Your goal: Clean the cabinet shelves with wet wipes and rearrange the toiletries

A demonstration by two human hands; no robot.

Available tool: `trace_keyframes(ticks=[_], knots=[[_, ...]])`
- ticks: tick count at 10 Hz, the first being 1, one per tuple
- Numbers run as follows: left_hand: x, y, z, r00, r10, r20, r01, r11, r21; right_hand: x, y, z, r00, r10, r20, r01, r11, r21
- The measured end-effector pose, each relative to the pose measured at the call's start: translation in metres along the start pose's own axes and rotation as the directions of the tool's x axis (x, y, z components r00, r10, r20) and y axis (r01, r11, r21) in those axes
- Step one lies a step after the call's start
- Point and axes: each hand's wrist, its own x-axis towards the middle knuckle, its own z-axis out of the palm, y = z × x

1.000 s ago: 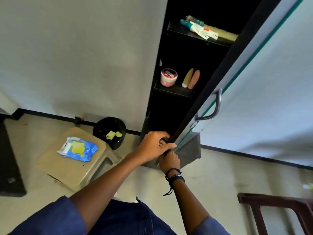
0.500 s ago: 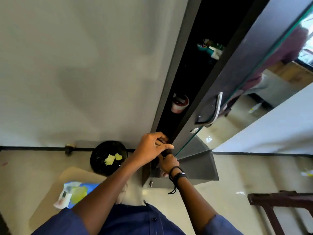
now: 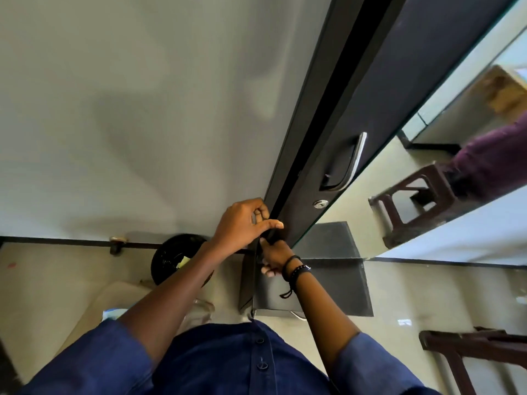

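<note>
The cabinet point(image 3: 296, 138) is tall and dark, set against a pale wall. Its door point(image 3: 405, 81) leaves only a narrow black gap along the cabinet's front edge, so the shelves and anything on them are hidden. The door carries a curved metal handle point(image 3: 355, 162) with a small round lock point(image 3: 320, 204) just below it, and its outer face is a mirror point(image 3: 456, 155) that reflects a brown stool and a purple sleeve.

Both hands meet at the door's bottom corner. The left hand point(image 3: 242, 223) grips the door's edge, with the fingers curled into the gap and the thumb laid flat across the front. The right hand point(image 3: 275, 256), which has dark bands on the wrist, sits just beneath and touches it. Its fingers are tucked behind the left hand and the corner of the door, so I cannot tell what they hold, if anything.

On the floor point(image 3: 427, 283) at the foot of the wall stands a black bin point(image 3: 171, 256) with yellowish scraps in it. Near it is a beige stool point(image 3: 114, 295), partly behind the left forearm, and at its near edge shows a pale blue sliver point(image 3: 110, 312) — too little to identify. The dark frame of a second stool point(image 3: 470, 346) stands at the right.
</note>
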Motion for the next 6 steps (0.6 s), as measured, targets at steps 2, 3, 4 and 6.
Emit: trace_keyframes(ticks=[2, 3, 4, 6], knots=[[0.016, 0.002, -0.004, 0.997, 0.019, -0.068, -0.011, 0.993, 0.119, 0.011, -0.015, -0.011, 0.997, -0.009, 0.072, 0.003, 0.997, 0.080], [0.021, 0.010, -0.007, 0.996, 0.033, -0.082, -0.017, 0.982, 0.187, 0.013, -0.022, -0.015, 0.996, -0.042, 0.077, 0.033, 0.993, 0.117], [0.024, 0.013, -0.010, 0.995, 0.049, -0.086, -0.027, 0.972, 0.235, 0.013, -0.028, -0.013, 0.992, -0.081, 0.100, 0.072, 0.993, 0.093], [0.029, 0.039, -0.040, 0.954, 0.215, -0.207, -0.147, 0.942, 0.302, -0.019, -0.073, -0.006, 0.831, -0.557, -0.004, 0.540, 0.808, -0.238]])
